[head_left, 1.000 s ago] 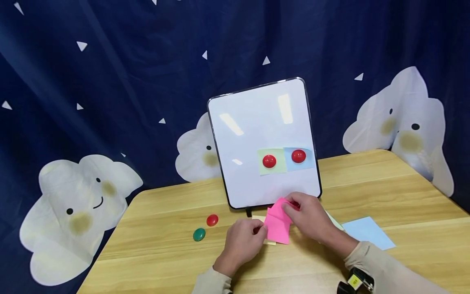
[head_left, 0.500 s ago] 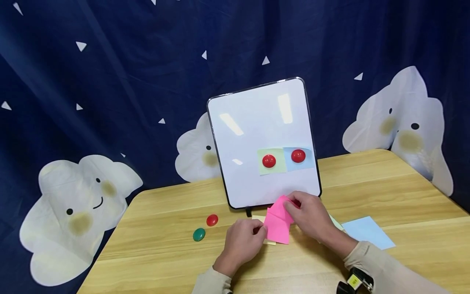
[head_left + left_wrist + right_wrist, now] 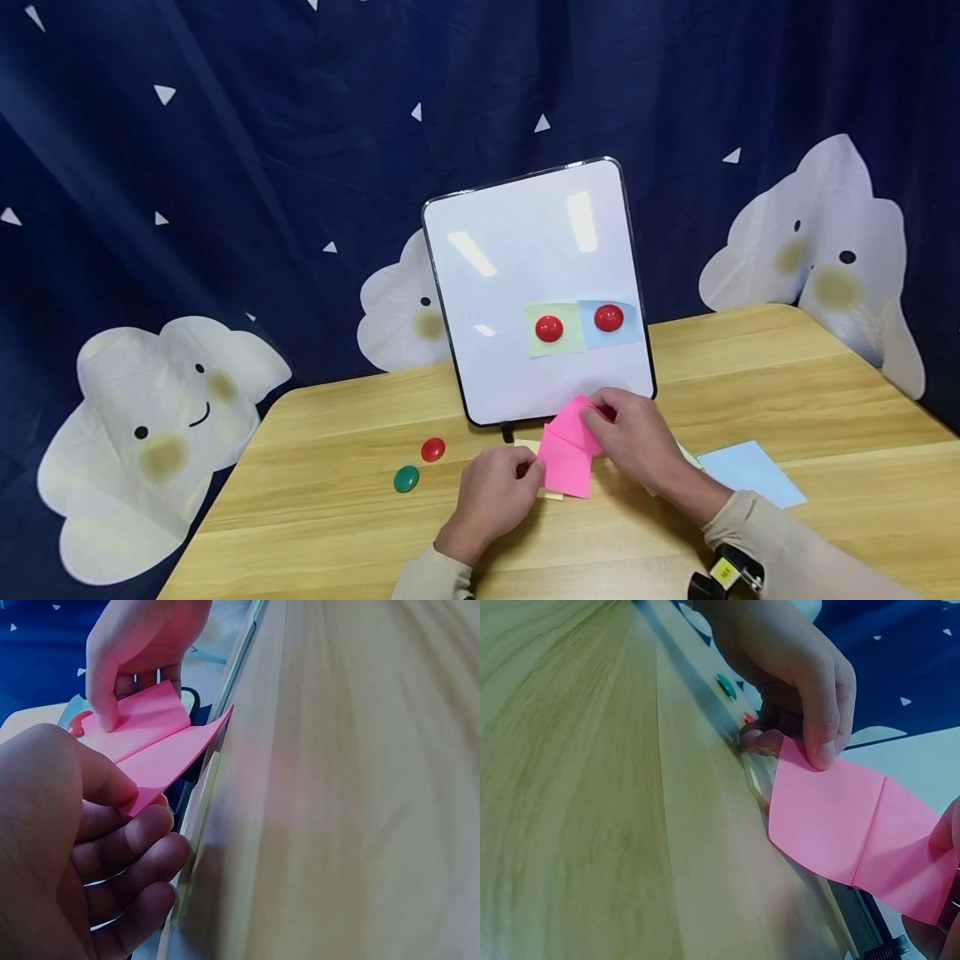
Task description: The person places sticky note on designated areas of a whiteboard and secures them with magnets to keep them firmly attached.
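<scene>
In the head view, both hands hold pink sticky notes [image 3: 566, 468] above the table, just in front of the whiteboard [image 3: 517, 250]. My left hand [image 3: 495, 492] pinches the near leaf at its left edge between thumb and fingers. With thumb and fingers, my right hand [image 3: 630, 433] grips the far leaf, which tilts up towards the board. The two leaves of pink paper [image 3: 829, 817] meet along a straight line in the right wrist view. Under the pink paper lie yellow sticky notes [image 3: 528, 445], mostly hidden.
On the whiteboard, red magnets sit over a green note [image 3: 570, 342] and a blue note [image 3: 626, 335]. A red magnet [image 3: 432, 449] and a green magnet [image 3: 406, 478] lie left on the table [image 3: 315, 500]. Blue paper [image 3: 753, 475] and partly hidden green paper [image 3: 688, 456] lie right.
My right hand has risen slightly towards the whiteboard, drawing the far pink leaf up a little. My left hand has stayed nearly still.
</scene>
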`<state>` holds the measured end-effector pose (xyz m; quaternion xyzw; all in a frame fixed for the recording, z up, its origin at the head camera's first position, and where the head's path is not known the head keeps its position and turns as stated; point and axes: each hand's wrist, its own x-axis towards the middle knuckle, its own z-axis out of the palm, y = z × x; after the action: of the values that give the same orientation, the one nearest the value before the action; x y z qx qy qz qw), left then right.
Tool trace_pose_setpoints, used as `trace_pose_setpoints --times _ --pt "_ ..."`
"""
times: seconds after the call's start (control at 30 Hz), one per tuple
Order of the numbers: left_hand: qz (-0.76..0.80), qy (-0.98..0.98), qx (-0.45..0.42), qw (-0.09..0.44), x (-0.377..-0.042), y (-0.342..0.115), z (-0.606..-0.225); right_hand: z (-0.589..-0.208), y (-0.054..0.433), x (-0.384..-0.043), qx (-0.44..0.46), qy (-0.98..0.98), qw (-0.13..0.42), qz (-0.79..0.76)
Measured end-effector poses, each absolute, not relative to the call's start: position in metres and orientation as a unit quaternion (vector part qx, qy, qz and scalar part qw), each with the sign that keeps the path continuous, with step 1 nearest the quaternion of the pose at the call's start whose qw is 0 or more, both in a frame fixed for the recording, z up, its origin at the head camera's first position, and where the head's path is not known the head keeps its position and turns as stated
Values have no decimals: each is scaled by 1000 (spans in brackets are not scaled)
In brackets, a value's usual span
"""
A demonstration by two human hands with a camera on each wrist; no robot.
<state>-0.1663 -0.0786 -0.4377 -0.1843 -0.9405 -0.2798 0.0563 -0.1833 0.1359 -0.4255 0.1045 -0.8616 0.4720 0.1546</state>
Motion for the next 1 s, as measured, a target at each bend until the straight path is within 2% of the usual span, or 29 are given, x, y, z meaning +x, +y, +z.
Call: trace_pose_setpoints --times 0.3,1.0 --pt "-286 -940 -179 60 -166 -79 -438 -422 136 -183 79 -854 122 500" --pt "-274 -947 -159 58 -166 -80 -437 -421 137 -184 53 -857 121 499"
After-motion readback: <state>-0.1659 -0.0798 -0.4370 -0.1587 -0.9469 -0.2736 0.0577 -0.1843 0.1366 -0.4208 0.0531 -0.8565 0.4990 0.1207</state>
